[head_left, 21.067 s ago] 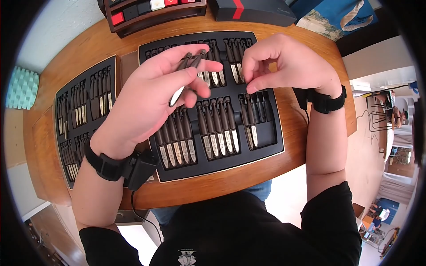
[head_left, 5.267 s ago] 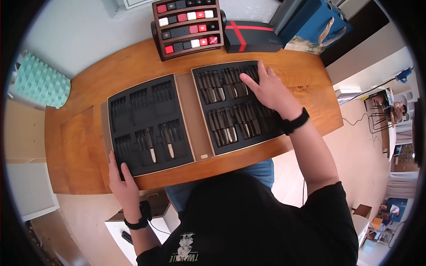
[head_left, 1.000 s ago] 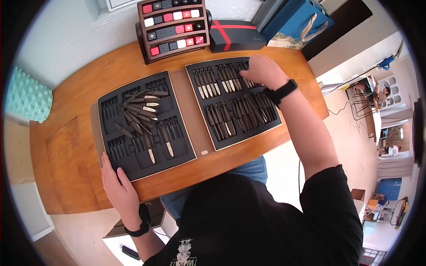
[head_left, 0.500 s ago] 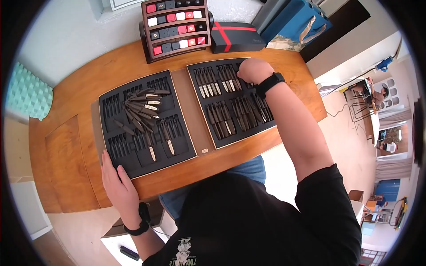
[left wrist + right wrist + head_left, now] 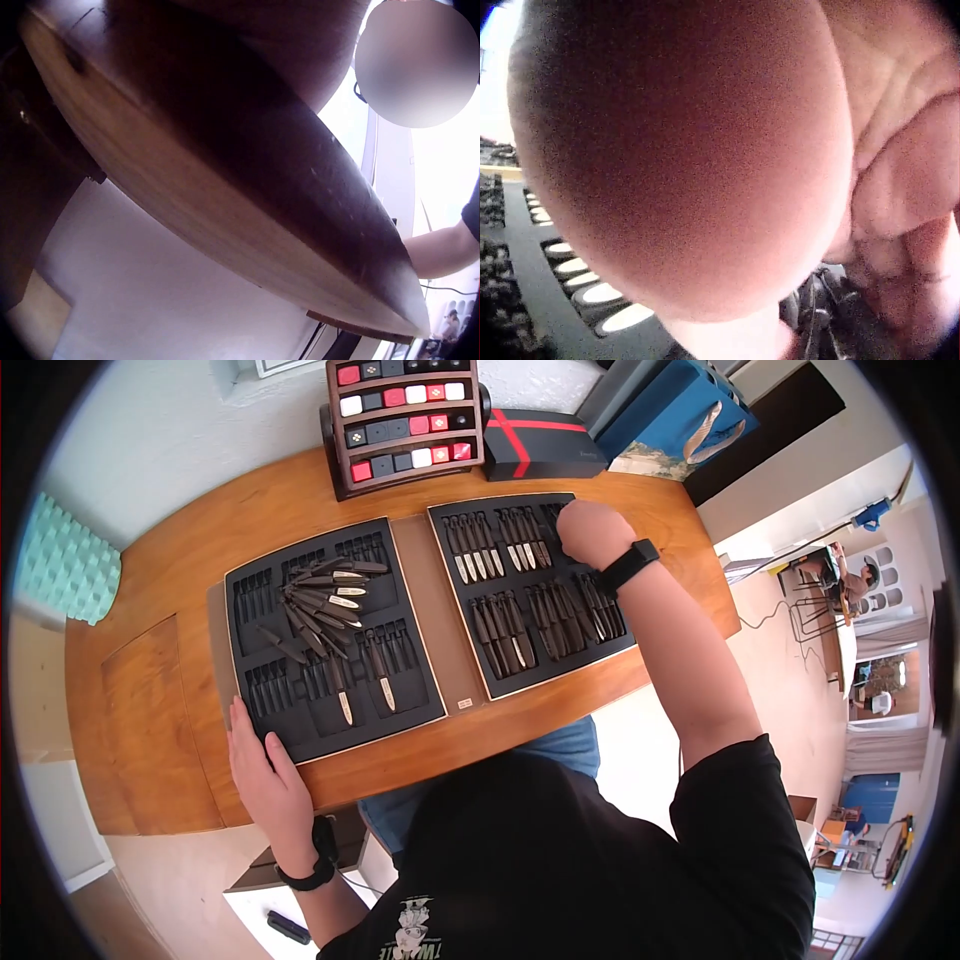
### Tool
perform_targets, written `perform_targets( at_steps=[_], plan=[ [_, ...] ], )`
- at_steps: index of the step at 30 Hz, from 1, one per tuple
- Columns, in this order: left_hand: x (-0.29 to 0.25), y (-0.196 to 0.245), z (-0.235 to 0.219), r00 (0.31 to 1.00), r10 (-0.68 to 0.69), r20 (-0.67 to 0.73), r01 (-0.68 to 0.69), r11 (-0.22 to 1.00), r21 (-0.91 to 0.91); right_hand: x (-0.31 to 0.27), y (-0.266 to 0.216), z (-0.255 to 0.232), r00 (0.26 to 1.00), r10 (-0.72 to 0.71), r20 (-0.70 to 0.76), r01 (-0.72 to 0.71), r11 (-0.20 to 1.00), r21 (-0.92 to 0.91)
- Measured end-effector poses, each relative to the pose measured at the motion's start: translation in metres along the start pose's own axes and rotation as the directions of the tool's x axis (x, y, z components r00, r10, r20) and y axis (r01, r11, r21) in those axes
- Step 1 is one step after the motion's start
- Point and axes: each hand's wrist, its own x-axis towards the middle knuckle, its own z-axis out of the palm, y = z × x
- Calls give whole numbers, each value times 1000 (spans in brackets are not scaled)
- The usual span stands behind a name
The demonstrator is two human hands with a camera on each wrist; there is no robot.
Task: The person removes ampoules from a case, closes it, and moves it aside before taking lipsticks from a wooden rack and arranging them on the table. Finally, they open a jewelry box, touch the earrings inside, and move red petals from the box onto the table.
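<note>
My left hand (image 5: pixel 268 780) lies with straight fingers along the near-left edge of the left tray (image 5: pixel 290 735), a black tray with slots. Over at the far-right corner of the right tray (image 5: pixel 480 682), my right hand (image 5: pixel 596 532) curls down into a compartment. In the right wrist view its thumb and curled fingers lie either side of dark slim pieces (image 5: pixel 814 304); the hand hides most of them. A loose pile of the same pieces, dark with pale rounded ends (image 5: pixel 315 605), spreads over the left tray. The right tray's other compartments hold rows of them (image 5: pixel 500 630).
Both trays stand joined by a brown spine (image 5: pixel 428 610) on a wooden table (image 5: pixel 160 660). Behind them are a rack of small cubes (image 5: pixel 405 425), a black box with red ribbon (image 5: pixel 545 445) and a blue bag (image 5: pixel 665 420). A turquoise woven container (image 5: pixel 70 560) stands left.
About five seconds ago the left tray held only a couple of pieces; a pile now lies there. Within the last second, the right hand has shifted slightly while staying over the far-right compartment.
</note>
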Motion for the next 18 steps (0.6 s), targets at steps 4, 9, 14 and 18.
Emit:
perform_targets(
  at_steps=[4, 9, 14, 18],
  plan=[
    [1, 2, -1, 1000, -11, 6, 11, 1000, 14, -7, -27, -1, 990, 78, -118, -84, 995, -47],
    [1, 3, -1, 1000, -22, 4, 22, 1000, 10, -4, -34, -3, 981, 158, -112, -173, 974, -143],
    [0, 2, -1, 999, -38, -5, 38, 999, 16, -2, -12, 15, 951, 245, -190, -254, 967, -24],
    [1, 3, -1, 999, -35, -5, 35, 999, 12, -13, -6, 26, 948, 170, -270, -186, 982, -34]
  ],
)
